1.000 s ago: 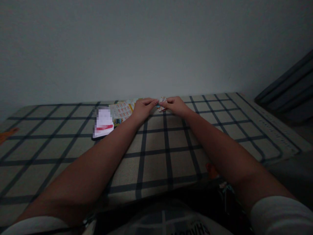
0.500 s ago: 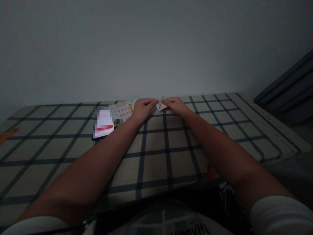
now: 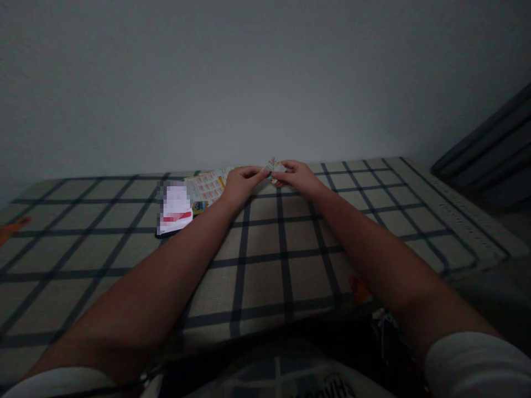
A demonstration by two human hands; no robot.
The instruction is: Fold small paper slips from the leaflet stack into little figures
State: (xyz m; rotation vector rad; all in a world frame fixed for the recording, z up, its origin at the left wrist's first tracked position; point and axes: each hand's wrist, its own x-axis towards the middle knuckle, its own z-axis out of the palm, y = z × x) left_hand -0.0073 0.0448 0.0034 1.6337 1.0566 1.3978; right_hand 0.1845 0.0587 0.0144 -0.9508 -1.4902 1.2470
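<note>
A small folded paper (image 3: 273,166) — printed in pale orange and white, too dim to read — is sitting pinched between both hands just above the far edge of the checked cloth (image 3: 265,260). The left hand (image 3: 240,185) and right hand (image 3: 298,177) are reaching forward, fingertips meeting on it — arms outstretched.

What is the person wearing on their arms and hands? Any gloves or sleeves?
No gloves: the left hand and right hand are bare, and the arms too, up to a short whitish left sleeve and right sleeve. No watch or ring shows in this dim light.
</note>
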